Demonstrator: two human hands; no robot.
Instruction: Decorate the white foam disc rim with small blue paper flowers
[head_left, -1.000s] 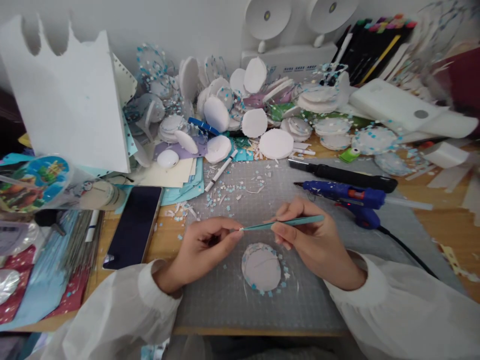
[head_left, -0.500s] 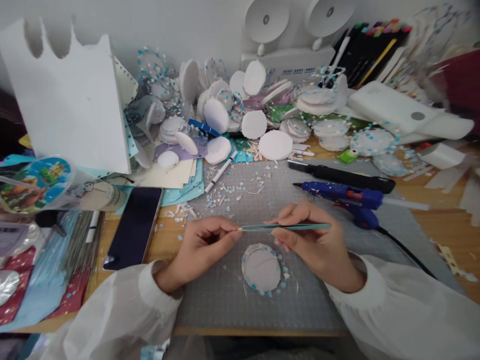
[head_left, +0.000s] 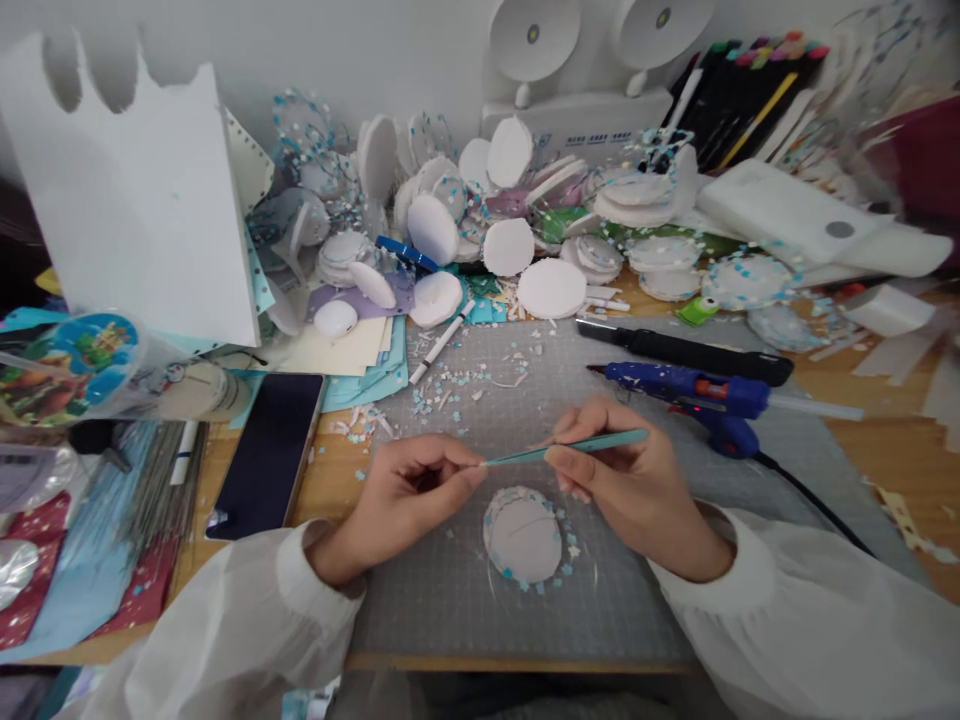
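My right hand [head_left: 619, 470] is closed around teal tweezers [head_left: 592, 443], which point left. Their tips meet the pinched thumb and forefinger of my left hand [head_left: 420, 490]; what those fingertips hold is too small to make out. Just below the tweezers, a round white disc [head_left: 523, 540] edged with small blue and white star-like pieces lies on the grey cutting mat [head_left: 450, 620]. Tiny blue and white paper bits [head_left: 442, 395] are scattered on the mat beyond my left hand.
A blue glue gun [head_left: 682, 388] and a black-handled cutter [head_left: 690, 355] lie at the right. The phone [head_left: 266, 455] and a plastic cup [head_left: 82, 365] are at the left. White foam discs [head_left: 551, 289] pile up along the back, before a white twin-lamp unit [head_left: 577, 125].
The tweezers have turned in my right hand; their two arms, seen apart before, now look like one blade with the rear end raised. My left hand has barely moved.
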